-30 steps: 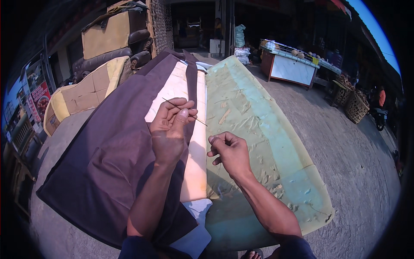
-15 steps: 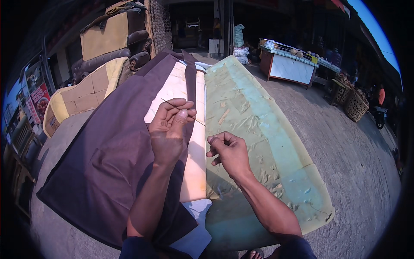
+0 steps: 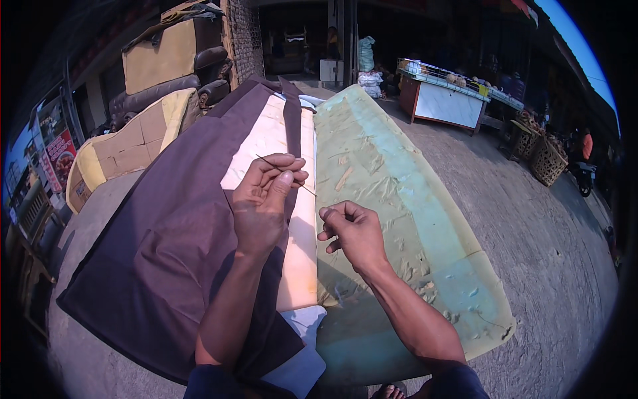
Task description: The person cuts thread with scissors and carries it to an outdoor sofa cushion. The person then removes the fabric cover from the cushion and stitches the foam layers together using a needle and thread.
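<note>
My left hand (image 3: 260, 211) is raised above a pale foam strip (image 3: 300, 259), its fingers pinching a long thin needle (image 3: 267, 161). The needle slants down to the right, and its lower end points toward my right hand (image 3: 357, 236). That hand is closed in a thumb-and-finger pinch, a short way off the needle. Whatever sits between its fingertips, perhaps thread, is too fine to make out. Dark purple cloth (image 3: 169, 246) spreads beneath my left arm, partly over the pale strip. Under my right arm lies a large greenish foam slab (image 3: 392, 213) with a wrinkled, torn surface.
At the left stand a stripped sofa frame (image 3: 129, 149) and a stacked old armchair (image 3: 159, 60). A white-fronted stall counter (image 3: 445, 103) is at the back right, with woven baskets (image 3: 548, 163) beside it. Concrete paving (image 3: 538, 266) surrounds the foam. My foot (image 3: 392, 391) shows at the lower edge.
My left hand has shifted very slightly to the right with the needle. My right hand keeps nearly the same place and pinch. The cloth and foam lie as before.
</note>
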Demonstrator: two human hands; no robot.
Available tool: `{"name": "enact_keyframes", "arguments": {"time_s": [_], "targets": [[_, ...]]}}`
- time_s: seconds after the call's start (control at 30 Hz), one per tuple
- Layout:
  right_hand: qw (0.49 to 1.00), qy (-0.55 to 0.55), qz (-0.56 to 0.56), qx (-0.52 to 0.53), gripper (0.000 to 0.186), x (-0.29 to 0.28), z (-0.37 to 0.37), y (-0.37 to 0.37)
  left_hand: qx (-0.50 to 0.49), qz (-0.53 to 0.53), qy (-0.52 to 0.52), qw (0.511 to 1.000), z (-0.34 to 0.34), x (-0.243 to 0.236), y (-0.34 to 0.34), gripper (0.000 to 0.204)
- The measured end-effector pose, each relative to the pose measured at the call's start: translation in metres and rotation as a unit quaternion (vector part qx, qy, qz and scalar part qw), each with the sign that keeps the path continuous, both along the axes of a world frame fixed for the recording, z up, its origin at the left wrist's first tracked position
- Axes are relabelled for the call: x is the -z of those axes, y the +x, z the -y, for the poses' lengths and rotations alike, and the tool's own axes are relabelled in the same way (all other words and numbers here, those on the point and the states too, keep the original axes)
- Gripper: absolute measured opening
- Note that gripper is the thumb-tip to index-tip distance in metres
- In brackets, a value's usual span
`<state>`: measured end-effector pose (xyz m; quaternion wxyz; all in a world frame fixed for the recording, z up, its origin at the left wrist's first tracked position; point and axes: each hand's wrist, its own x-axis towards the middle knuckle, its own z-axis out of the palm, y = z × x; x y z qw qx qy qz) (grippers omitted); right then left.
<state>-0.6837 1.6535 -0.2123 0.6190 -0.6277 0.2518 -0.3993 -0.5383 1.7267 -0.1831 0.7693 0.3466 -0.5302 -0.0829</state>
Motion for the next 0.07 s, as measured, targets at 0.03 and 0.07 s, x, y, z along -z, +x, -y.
{"name": "enact_keyframes", "arguments": {"time_s": [0.03,0.07], "targets": [[1.0,0.0,0.0,0.0,0.022,-0.0012,-0.0008,-0.0001,0.005,0.003,-0.003,1.0,-0.0002,0.0004,-0.0003,0.02],[1.0,-0.001,-0.001,0.002,0.02,-0.0024,-0.0012,-0.0012,0.011,0.005,-0.002,1.0,0.0007,0.0009,-0.0008,0.021]]}}
